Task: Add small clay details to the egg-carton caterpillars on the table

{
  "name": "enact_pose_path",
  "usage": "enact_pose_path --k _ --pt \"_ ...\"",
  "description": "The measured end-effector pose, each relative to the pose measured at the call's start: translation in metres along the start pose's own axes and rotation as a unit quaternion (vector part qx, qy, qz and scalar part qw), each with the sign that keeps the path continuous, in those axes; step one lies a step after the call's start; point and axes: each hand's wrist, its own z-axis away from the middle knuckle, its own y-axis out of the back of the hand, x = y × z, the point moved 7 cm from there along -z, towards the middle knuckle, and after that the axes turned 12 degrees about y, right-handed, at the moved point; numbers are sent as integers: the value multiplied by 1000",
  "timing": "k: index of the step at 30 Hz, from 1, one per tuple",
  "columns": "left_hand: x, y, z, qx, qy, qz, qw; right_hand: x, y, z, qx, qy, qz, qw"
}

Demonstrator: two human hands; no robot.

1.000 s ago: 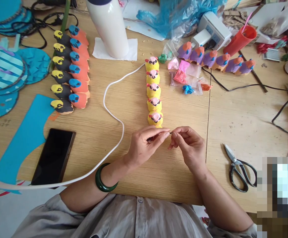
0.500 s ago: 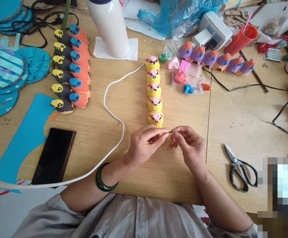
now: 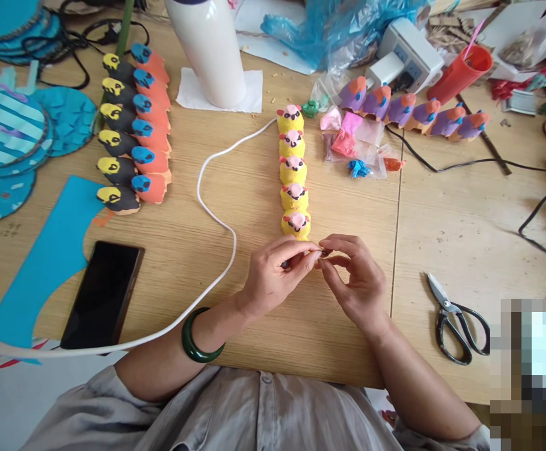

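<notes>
My left hand point(image 3: 273, 275) is closed in a pinch, with a tiny bit of black modelling clay point(image 3: 324, 253) at its thumb and index fingertips. Another dark lump point(image 3: 284, 264) shows inside the curl of its fingers. From the other side, my right hand point(image 3: 360, 282) meets it, thumb and fingertips closed around the same black bit. Just beyond my hands stands a row of yellow egg-carton figures point(image 3: 294, 195) with pink faces, red ears and dark markings. The nearest end of that row is partly hidden behind my left fingers.
Clay packets point(image 3: 345, 141) lie right of the row, below purple egg-carton figures point(image 3: 399, 108). Black-handled scissors point(image 3: 449, 307) rest at right. A white cable point(image 3: 233, 250) winds past a phone point(image 3: 104, 294) at left. Black-and-yellow figures point(image 3: 118, 144) and a white bottle point(image 3: 211, 56) stand farther back.
My right fingers have spread a little and shifted left, now reaching over the black bit at the left fingertips. My left hand has stayed almost still.
</notes>
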Motion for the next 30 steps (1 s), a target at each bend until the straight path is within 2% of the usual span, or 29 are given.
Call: enact_pose_path --k 6,15,23,27,30 --pt "-2 -1 -1 -6 17 3 1000 -6 -2 -1 1 67 46 997" --pt "-11 -4 0 -26 65 33 997 -8 1 -1 8 105 98 990" --pt "-11 -4 0 -22 71 59 996 2 3 3 30 30 30 999" --pt "-13 -2 -2 -19 103 77 992 5 3 3 39 -2 -4 999" --pt "-18 -2 -2 -29 145 103 984 9 3 3 59 -55 -38 996"
